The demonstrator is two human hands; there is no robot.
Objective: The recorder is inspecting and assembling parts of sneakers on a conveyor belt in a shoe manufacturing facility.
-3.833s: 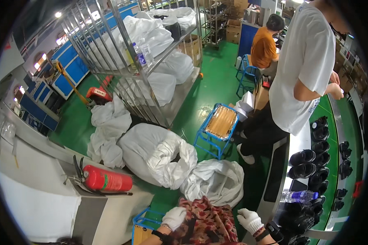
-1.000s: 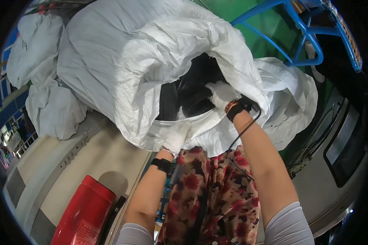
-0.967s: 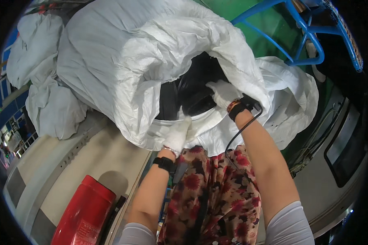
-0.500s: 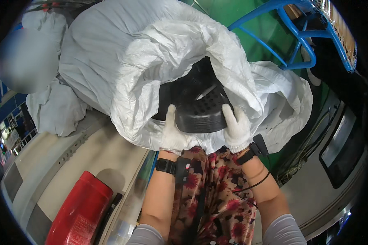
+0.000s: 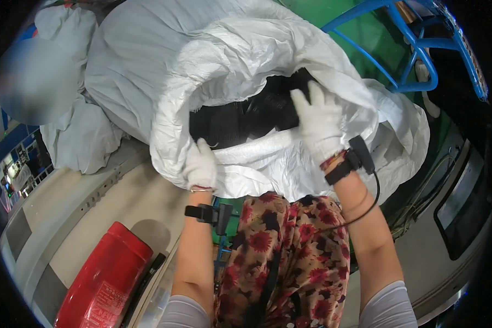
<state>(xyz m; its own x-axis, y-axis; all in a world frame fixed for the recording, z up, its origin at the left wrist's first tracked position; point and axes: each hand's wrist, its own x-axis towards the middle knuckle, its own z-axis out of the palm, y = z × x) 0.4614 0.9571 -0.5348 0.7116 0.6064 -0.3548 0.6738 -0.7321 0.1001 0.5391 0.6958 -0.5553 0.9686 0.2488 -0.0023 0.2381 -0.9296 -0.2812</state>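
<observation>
Head view, left hand (image 5: 201,164) gripping white sack (image 5: 246,71) rim

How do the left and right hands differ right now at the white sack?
The left hand grips the near rim of the white sack, fingers curled over the fabric; the right hand is spread open, reaching into the mouth toward the black parts. The left sits lower and nearer the body, the right higher and farther in. Both wear white gloves and wrist straps.
</observation>
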